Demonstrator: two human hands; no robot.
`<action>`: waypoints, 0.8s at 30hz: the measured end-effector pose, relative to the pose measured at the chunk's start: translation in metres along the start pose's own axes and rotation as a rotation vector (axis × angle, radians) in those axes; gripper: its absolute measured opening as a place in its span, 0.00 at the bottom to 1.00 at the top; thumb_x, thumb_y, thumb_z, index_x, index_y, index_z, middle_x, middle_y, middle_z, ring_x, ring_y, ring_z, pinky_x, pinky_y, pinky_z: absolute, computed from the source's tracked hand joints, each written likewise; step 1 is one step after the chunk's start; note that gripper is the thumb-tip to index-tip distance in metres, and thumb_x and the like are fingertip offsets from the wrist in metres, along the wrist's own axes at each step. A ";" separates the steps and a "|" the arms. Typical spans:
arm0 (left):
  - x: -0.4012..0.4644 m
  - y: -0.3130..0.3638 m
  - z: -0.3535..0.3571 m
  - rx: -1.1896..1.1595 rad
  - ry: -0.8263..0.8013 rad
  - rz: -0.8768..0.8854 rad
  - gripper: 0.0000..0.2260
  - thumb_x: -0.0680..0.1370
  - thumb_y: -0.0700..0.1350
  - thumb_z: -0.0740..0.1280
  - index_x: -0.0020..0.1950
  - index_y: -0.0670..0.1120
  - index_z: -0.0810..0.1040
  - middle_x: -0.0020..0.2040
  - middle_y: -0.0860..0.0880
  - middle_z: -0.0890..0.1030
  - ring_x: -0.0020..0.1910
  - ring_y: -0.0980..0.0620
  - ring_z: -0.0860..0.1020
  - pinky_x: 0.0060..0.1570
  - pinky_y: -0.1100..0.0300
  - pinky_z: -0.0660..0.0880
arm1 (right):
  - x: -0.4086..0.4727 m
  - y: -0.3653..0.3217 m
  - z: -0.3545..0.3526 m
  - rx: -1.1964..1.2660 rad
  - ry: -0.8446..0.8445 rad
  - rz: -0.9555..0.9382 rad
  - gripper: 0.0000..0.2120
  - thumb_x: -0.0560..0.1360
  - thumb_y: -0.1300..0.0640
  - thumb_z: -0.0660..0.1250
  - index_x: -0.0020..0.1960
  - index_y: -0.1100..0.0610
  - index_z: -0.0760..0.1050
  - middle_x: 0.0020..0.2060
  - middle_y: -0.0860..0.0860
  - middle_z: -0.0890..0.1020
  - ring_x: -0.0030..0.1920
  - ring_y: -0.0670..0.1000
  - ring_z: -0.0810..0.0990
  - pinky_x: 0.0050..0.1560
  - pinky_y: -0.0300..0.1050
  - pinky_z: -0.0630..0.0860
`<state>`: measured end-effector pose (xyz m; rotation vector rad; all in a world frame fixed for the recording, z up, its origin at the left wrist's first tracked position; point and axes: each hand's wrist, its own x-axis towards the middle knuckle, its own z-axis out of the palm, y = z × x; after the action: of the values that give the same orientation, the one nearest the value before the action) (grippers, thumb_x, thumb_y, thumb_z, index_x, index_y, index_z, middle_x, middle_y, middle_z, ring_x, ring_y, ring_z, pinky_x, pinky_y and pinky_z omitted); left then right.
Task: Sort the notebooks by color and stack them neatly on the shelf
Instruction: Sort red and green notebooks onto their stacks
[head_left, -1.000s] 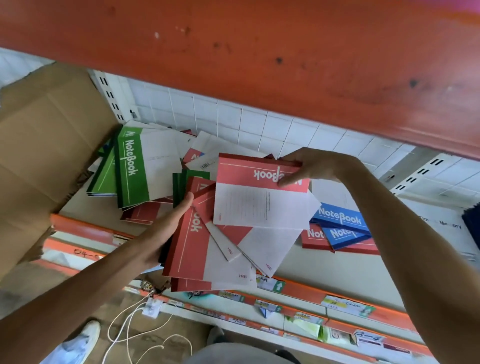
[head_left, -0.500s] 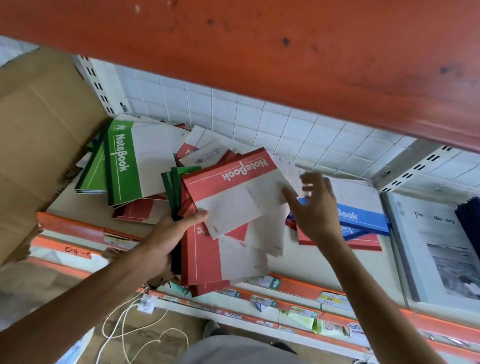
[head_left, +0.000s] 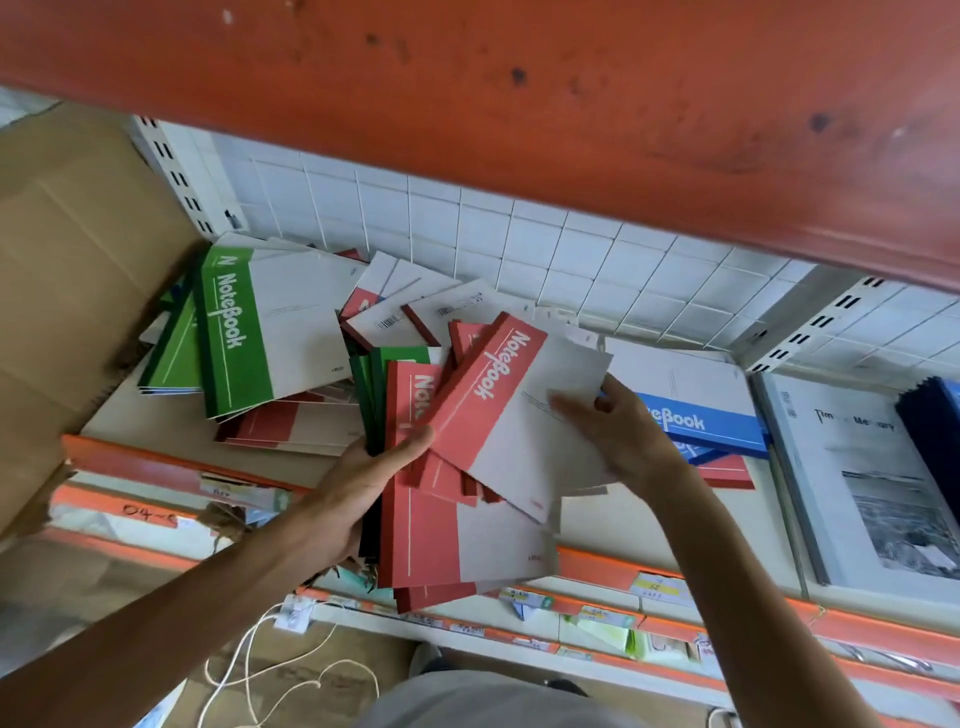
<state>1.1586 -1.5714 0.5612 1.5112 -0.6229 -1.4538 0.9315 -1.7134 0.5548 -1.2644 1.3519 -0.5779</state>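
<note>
Over the shelf (head_left: 649, 525), my left hand (head_left: 358, 483) clutches red notebooks (head_left: 441, 530); my right hand (head_left: 618, 431) pinches a red-banded notebook (head_left: 514, 415), lower covers hidden.

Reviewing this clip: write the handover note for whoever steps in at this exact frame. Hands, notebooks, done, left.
Left hand grips a fanned bundle of red notebooks, with some green ones behind.
Right hand holds the right edge of the top red notebook on that bundle.
Green notebooks lie in a loose pile at the shelf's left, by the cardboard box.
Blue notebooks lie to the right, over a red one.
Done: rough colour groups only.
Left: pull stray reds from the back heap, separate the greens in hand, square every stack.
</note>
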 end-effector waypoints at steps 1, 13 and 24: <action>0.000 0.001 0.001 -0.010 -0.015 -0.010 0.40 0.52 0.71 0.75 0.59 0.54 0.77 0.47 0.57 0.85 0.43 0.59 0.84 0.50 0.57 0.76 | 0.001 0.000 -0.007 0.013 -0.056 -0.004 0.13 0.75 0.53 0.75 0.58 0.51 0.79 0.49 0.53 0.86 0.49 0.57 0.85 0.45 0.51 0.82; 0.009 -0.001 0.013 -0.179 0.007 -0.210 0.26 0.72 0.54 0.70 0.67 0.49 0.71 0.50 0.46 0.83 0.46 0.48 0.82 0.38 0.54 0.77 | -0.029 0.000 0.026 0.237 -0.245 -0.042 0.13 0.81 0.56 0.66 0.64 0.58 0.75 0.53 0.54 0.85 0.49 0.55 0.86 0.43 0.47 0.83; -0.007 0.002 0.042 -0.230 -0.052 -0.156 0.15 0.75 0.58 0.64 0.56 0.51 0.75 0.38 0.49 0.85 0.36 0.52 0.85 0.32 0.55 0.79 | -0.046 0.006 -0.009 0.264 -0.004 -0.138 0.09 0.79 0.59 0.68 0.59 0.59 0.76 0.52 0.58 0.84 0.52 0.60 0.84 0.52 0.61 0.83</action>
<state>1.1178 -1.5773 0.5714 1.3692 -0.3596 -1.6279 0.9109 -1.6732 0.5697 -1.1466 1.1481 -0.8209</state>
